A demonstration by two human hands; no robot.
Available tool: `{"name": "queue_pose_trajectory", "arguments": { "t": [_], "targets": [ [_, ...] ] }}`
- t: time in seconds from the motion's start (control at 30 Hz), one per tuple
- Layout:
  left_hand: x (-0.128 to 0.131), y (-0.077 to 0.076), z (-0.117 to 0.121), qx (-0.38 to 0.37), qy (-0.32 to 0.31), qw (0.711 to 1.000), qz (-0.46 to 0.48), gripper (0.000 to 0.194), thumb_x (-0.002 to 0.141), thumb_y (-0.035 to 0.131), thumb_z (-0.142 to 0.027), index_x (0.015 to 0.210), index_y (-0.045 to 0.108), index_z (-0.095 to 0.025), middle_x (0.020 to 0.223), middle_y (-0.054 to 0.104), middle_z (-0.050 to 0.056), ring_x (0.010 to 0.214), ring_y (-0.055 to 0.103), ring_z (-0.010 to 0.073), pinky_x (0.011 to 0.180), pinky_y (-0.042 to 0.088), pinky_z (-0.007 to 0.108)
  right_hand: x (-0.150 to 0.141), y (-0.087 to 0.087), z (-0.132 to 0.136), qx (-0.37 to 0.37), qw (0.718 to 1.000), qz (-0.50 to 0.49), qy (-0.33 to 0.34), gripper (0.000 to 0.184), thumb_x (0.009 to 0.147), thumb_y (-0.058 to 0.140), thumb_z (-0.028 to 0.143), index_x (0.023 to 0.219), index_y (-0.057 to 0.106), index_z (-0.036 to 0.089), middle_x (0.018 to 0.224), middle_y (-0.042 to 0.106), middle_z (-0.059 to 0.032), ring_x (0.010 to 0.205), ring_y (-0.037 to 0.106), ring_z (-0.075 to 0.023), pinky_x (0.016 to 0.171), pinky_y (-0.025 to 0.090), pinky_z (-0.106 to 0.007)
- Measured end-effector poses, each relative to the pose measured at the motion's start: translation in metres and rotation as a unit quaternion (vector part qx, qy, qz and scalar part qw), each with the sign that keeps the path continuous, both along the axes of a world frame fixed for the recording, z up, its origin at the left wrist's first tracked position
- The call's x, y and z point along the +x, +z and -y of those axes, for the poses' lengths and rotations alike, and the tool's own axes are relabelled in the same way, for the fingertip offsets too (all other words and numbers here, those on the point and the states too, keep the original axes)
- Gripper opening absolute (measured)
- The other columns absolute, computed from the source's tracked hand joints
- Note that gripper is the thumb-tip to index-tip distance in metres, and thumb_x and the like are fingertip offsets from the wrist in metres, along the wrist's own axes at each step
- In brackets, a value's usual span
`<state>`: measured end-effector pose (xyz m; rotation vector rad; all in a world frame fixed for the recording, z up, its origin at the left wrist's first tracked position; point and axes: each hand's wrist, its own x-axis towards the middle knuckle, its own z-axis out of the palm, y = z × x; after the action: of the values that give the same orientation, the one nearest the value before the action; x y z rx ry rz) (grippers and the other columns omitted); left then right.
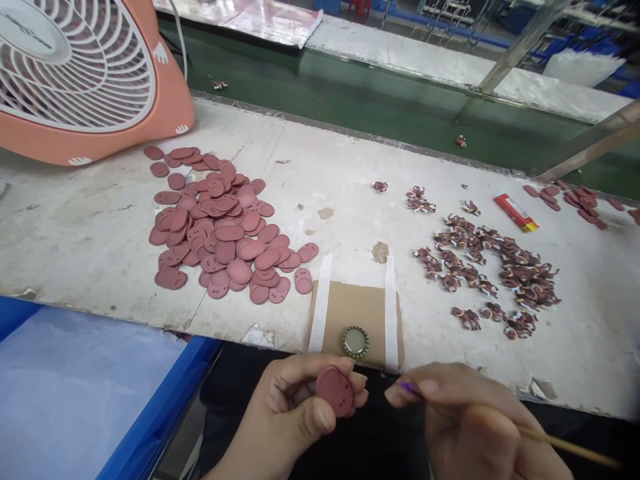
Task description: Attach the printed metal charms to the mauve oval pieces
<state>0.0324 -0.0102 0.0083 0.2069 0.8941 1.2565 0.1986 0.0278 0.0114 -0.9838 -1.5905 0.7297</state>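
Between the thumb and fingers of my left hand [295,407] is a reddish-brown oval disc [335,391] with small holes in its face. My right hand [470,413] grips a thin wooden stick [570,443]; a bit of purple [410,387] shows at its fingertips, and I cannot make out the stick's tip. The two hands are apart, just in front of the table edge. Beyond them, a metal bottle cap [355,341] lies on a piece of cardboard [345,307] with white tape strips on both sides.
A large pile of similar discs [225,233] is at the left. Many small brown figures [525,267] lie at the right, near a red and yellow packet [517,213] and more discs [585,203]. An orange fan [170,100] stands back left; a green belt [350,93] runs behind the table.
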Motion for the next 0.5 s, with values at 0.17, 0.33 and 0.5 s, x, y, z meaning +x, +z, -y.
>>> {"name": "queue_pose_trajectory", "arguments": {
  "t": [0.17, 0.33, 0.5],
  "targets": [
    [-0.002, -0.003, 0.0, -0.006, 0.021, 0.999, -0.026, 0.025, 0.066, 0.09, -0.041, 0.086, 0.084, -0.027, 0.077, 0.083, 0.001, 0.07, 0.075, 0.013, 0.068, 0.058, 0.016, 0.0, -0.011, -0.013, -0.015, 0.992, 0.122, -0.014, 0.028, 0.108, 0.045, 0.025, 0.09, 0.066, 0.019, 0.073, 0.066, -0.0006, 0.055, 0.063, -0.0106, 0.05, 0.052, -0.018],
    [-0.005, -0.009, 0.0, -0.002, 0.021, 0.999, -0.028, 0.023, 0.069, 0.088, -0.038, 0.088, 0.084, -0.026, 0.079, 0.083, 0.003, 0.071, 0.074, 0.0146, 0.07, 0.06, 0.019, 0.001, -0.014, -0.021, -0.012, 0.984, 0.176, 0.019, 0.026, 0.106, 0.045, 0.022, 0.089, 0.065, 0.02, 0.07, 0.064, 0.0028, 0.056, 0.062, -0.0093, 0.052, 0.047, -0.017],
    [-0.006, -0.012, 0.002, 0.019, 0.006, 1.0, -0.022, 0.021, 0.072, 0.086, -0.037, 0.09, 0.083, -0.027, 0.083, 0.083, 0.003, 0.076, 0.076, 0.0159, 0.073, 0.06, 0.021, 0.002, -0.013, -0.025, -0.011, 0.98, 0.193, 0.04, 0.025, 0.105, 0.047, 0.022, 0.087, 0.065, 0.02, 0.067, 0.064, 0.0034, 0.055, 0.061, -0.0097, 0.053, 0.046, -0.019]
  ]
}}
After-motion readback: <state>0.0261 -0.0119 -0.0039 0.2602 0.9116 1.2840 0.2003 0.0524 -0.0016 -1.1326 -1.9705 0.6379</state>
